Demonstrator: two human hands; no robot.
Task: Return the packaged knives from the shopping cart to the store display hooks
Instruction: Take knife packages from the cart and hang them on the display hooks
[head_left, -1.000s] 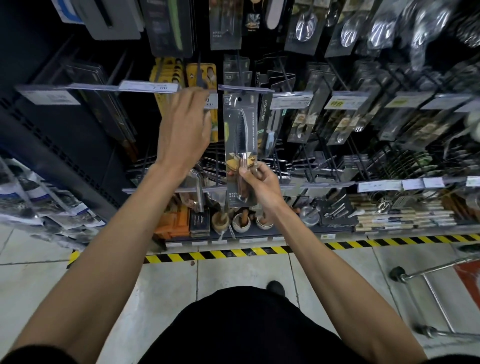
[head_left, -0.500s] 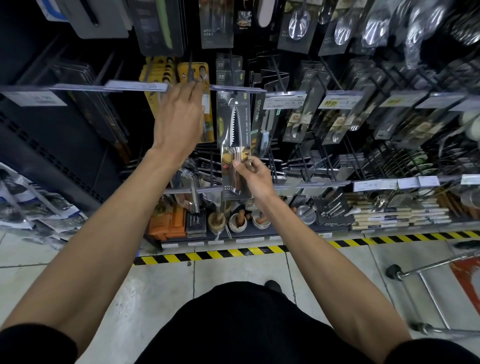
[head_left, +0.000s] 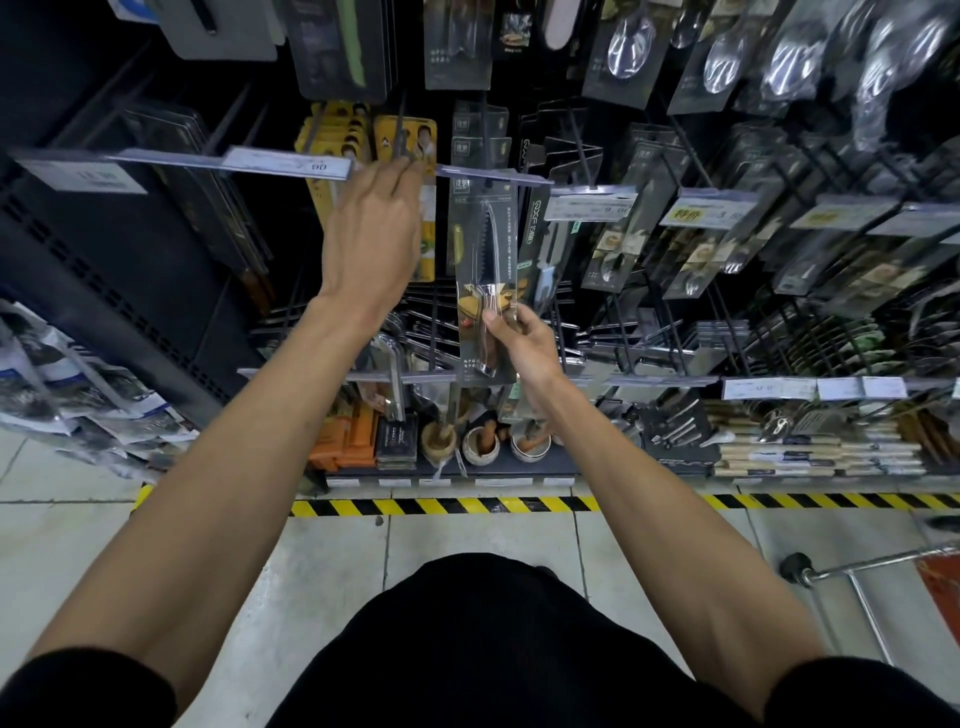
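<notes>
Head view: the right hand (head_left: 519, 338) pinches the lower part of a packaged knife (head_left: 485, 244) between thumb and curled fingers. It holds the clear pack upright against the display with the serrated blade pointing up. The top of the pack sits right at a price rail (head_left: 493, 176); I cannot tell whether its hole is on a peg. The left hand (head_left: 371, 234) reaches higher, with its fingers at the tip of a display hook (head_left: 400, 130) just left of the knife pack. The back of the hand hides whether the fingers grip the hook or only touch it.

Of the shopping cart (head_left: 857, 571), only a bare metal frame and one wheel show at the lower right, and its basket is out of frame. The bottom shelf (head_left: 519, 467) holds three small mortars with pestles (head_left: 480, 441), beside stacked orange packs (head_left: 348, 436) and boxed wooden utensils (head_left: 810, 452).

Yellow carded packs (head_left: 415, 150) hang behind the left hand's fingers. Packaged spoons (head_left: 628, 47) fill the upper right pegs, and more dark carded packs crowd close on the knife's right. A yellow sale tag (head_left: 706, 213) hangs further right. Yellow-black hazard tape (head_left: 441, 506) edges the tiled floor (head_left: 467, 535) under the shelf.
</notes>
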